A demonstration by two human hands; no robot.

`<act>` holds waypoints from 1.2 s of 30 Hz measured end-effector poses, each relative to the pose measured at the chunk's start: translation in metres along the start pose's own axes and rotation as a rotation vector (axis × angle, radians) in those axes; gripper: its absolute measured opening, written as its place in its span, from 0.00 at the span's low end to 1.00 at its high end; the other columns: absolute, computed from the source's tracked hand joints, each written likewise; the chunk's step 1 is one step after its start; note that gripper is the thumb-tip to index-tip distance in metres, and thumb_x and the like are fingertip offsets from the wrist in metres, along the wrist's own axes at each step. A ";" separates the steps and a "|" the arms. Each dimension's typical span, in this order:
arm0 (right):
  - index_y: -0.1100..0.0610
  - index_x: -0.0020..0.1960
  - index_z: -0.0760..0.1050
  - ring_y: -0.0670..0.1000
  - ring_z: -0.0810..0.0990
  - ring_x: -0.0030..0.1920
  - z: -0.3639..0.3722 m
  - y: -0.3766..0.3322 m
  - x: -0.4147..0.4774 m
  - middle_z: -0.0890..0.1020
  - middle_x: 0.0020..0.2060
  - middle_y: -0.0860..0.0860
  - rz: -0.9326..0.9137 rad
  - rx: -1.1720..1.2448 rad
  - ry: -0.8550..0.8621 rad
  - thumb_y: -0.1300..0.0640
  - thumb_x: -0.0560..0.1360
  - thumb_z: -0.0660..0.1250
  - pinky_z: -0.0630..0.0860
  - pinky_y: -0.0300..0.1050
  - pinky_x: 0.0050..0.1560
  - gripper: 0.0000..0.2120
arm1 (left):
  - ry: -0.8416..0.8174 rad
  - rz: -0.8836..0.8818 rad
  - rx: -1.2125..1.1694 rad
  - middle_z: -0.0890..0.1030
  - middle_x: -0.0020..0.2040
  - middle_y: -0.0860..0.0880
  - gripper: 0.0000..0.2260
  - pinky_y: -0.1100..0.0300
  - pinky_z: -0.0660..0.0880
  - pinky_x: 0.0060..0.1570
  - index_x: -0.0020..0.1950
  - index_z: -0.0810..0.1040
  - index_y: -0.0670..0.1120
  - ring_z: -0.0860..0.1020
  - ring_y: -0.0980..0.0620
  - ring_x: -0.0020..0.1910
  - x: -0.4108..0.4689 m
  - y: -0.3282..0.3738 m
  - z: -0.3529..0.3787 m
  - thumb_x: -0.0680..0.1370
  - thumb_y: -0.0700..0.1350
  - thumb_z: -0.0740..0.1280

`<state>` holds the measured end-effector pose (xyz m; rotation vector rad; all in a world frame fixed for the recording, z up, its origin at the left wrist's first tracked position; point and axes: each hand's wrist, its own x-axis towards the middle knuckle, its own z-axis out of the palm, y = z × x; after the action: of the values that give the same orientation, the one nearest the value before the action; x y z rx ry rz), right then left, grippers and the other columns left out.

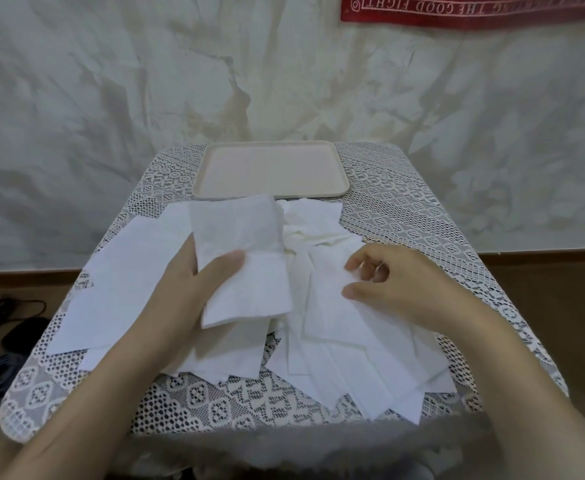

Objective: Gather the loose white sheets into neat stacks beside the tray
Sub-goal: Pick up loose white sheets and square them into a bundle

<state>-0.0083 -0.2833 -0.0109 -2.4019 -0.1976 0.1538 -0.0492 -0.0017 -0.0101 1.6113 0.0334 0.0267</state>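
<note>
Left hand [194, 282] grips a soft, creased rectangular sheet [242, 258]. Right hand [398, 282] pinches flat sheets [336, 327] fanned over lace cloth [214, 403]; smooth beige tray [270, 168] behind.

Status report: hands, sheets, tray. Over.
Left hand grips small stack. Right hand curled over loose sheets, grip unclear. Tray beyond pile, nothing blocking.

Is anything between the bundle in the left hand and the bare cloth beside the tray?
Only flat loose sheets lie between the bundle in the left hand and the tray; nothing stands upright there.
</note>
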 end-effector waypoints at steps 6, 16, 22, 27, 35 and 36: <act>0.48 0.39 0.78 0.39 0.71 0.31 -0.001 0.008 -0.003 0.76 0.30 0.36 -0.056 0.049 -0.020 0.52 0.72 0.78 0.69 0.43 0.37 0.08 | -0.016 0.007 0.014 0.86 0.60 0.54 0.20 0.47 0.79 0.57 0.67 0.78 0.57 0.85 0.51 0.58 -0.005 0.000 0.004 0.75 0.54 0.73; 0.54 0.42 0.74 0.49 0.72 0.33 -0.009 0.026 -0.003 0.77 0.32 0.50 -0.010 0.216 0.157 0.52 0.77 0.71 0.69 0.49 0.41 0.09 | -0.023 -0.010 0.026 0.86 0.61 0.54 0.21 0.47 0.79 0.57 0.68 0.77 0.57 0.85 0.51 0.59 -0.005 0.001 0.010 0.76 0.53 0.75; 0.52 0.40 0.74 0.50 0.75 0.35 -0.020 0.026 -0.024 0.79 0.32 0.45 0.103 0.015 0.005 0.49 0.76 0.71 0.69 0.48 0.40 0.10 | -0.025 -0.026 0.014 0.87 0.59 0.54 0.21 0.50 0.80 0.53 0.68 0.77 0.56 0.86 0.51 0.57 -0.007 0.003 0.014 0.76 0.53 0.74; 0.49 0.46 0.77 0.47 0.79 0.38 -0.023 0.016 -0.034 0.82 0.37 0.45 0.232 -0.139 -0.066 0.38 0.72 0.73 0.68 0.45 0.37 0.16 | -0.029 -0.021 0.018 0.87 0.59 0.55 0.22 0.50 0.80 0.53 0.69 0.77 0.56 0.86 0.52 0.56 -0.009 0.003 0.017 0.75 0.54 0.70; 0.53 0.41 0.78 0.46 0.73 0.29 -0.013 0.029 -0.021 0.76 0.30 0.45 0.177 0.106 -0.055 0.52 0.74 0.76 0.70 0.42 0.32 0.09 | -0.034 -0.016 0.042 0.87 0.57 0.56 0.21 0.56 0.80 0.48 0.67 0.77 0.57 0.86 0.54 0.53 -0.010 0.003 0.020 0.74 0.54 0.68; 0.53 0.40 0.76 0.45 0.71 0.28 -0.010 0.028 -0.019 0.75 0.30 0.46 0.162 0.144 -0.039 0.53 0.75 0.76 0.68 0.41 0.30 0.10 | -0.041 -0.013 0.045 0.87 0.57 0.57 0.21 0.59 0.81 0.46 0.68 0.77 0.57 0.86 0.54 0.53 -0.010 0.004 0.020 0.74 0.54 0.68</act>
<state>-0.0226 -0.3137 -0.0209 -2.2709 -0.0088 0.2806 -0.0582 -0.0219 -0.0070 1.6565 0.0132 -0.0171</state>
